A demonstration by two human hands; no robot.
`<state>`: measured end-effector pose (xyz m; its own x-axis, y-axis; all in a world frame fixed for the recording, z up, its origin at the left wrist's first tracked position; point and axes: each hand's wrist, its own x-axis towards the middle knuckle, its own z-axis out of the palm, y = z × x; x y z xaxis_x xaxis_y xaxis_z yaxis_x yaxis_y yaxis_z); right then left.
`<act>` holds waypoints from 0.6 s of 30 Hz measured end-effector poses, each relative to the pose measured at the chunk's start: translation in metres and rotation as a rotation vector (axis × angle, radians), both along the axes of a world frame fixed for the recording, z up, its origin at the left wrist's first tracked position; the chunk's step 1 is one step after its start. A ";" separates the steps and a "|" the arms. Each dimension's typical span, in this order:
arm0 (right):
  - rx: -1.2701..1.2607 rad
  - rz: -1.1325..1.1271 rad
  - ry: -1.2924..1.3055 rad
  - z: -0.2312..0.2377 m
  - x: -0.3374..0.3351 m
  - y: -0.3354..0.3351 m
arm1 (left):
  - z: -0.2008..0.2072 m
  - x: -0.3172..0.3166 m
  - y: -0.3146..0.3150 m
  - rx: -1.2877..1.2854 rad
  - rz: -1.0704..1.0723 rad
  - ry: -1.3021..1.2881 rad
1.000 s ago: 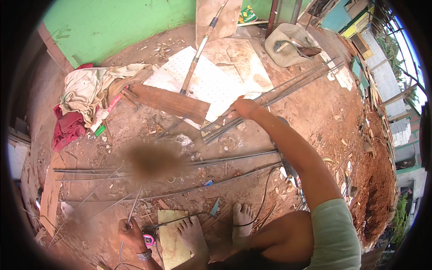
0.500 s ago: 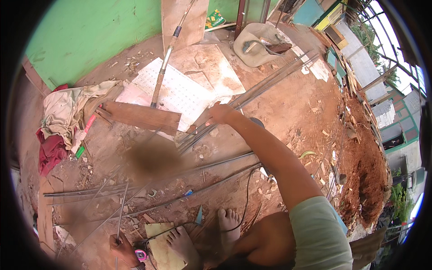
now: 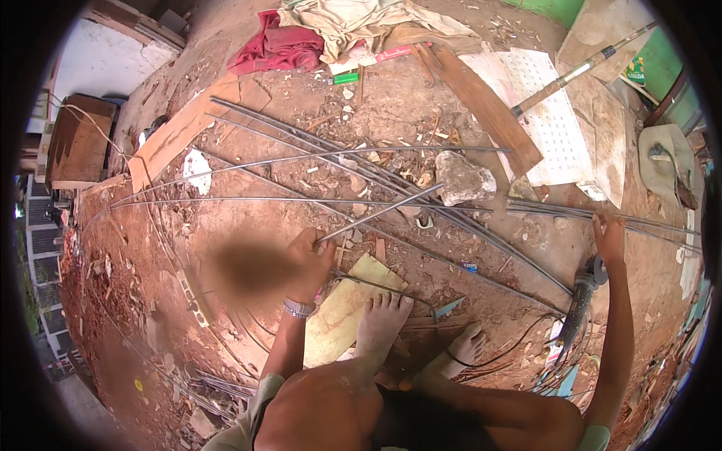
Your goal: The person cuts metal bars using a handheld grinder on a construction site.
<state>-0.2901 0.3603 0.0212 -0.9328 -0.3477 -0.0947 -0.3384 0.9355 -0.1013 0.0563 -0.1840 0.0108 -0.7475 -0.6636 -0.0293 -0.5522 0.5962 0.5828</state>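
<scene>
View swung left; left hand [image 3: 307, 259] gripped a rod [image 3: 380, 213], needing steadiness; rods [image 3: 543, 209] lay under right fingers [image 3: 600, 224], grip unclear.

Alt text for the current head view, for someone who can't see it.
The left hand grips a thin metal rod; the right hand is at a bundle of rods on debris-strewn dirt ground. A dark handheld power tool lies near the right forearm, and more long rods cross the ground beyond two bare feet.

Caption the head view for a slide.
Left hand grips a slim grey metal rod; right hand touches several grey metal rods.
</scene>
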 end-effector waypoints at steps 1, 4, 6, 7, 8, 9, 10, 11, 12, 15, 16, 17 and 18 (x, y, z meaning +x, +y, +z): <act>-0.062 0.018 0.013 -0.007 0.006 0.011 | -0.001 0.001 -0.002 0.003 -0.050 -0.036; 0.016 0.063 0.008 -0.006 0.033 0.018 | -0.018 0.007 -0.006 -0.007 -0.160 -0.026; -0.001 0.078 0.020 -0.015 0.045 0.044 | -0.034 0.008 -0.005 0.047 -0.161 -0.017; -0.010 0.065 -0.001 -0.021 0.049 0.059 | -0.035 0.008 -0.004 0.006 -0.187 0.001; 0.034 0.040 -0.061 -0.021 0.052 0.066 | -0.034 0.010 -0.005 -0.038 -0.216 0.016; 0.083 0.012 -0.117 -0.021 0.054 0.072 | -0.033 0.011 -0.007 -0.055 -0.184 0.001; 0.049 0.024 -0.081 -0.024 0.059 0.082 | -0.030 0.010 -0.008 -0.069 -0.212 0.007; 0.018 0.030 -0.045 -0.028 0.061 0.090 | -0.026 0.011 -0.013 -0.080 -0.246 0.013; 0.009 0.048 -0.052 -0.031 0.063 0.099 | -0.023 0.015 -0.020 -0.088 -0.228 0.004; -0.038 0.041 0.014 -0.039 0.057 0.108 | -0.016 0.022 -0.042 0.064 -0.264 -0.029; -0.029 0.073 0.040 -0.038 0.053 0.106 | -0.015 0.027 -0.050 0.098 -0.269 -0.050; -0.021 0.102 0.066 -0.036 0.050 0.103 | -0.015 0.033 -0.055 0.132 -0.277 -0.070; -0.017 0.106 0.066 -0.035 0.048 0.101 | -0.016 0.037 -0.057 0.140 -0.281 -0.067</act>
<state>-0.2419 0.4614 -0.0137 -0.8948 -0.4457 -0.0269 -0.4418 0.8925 -0.0913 0.0932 -0.2409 -0.0049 -0.8944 -0.4173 -0.1610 -0.4169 0.6472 0.6383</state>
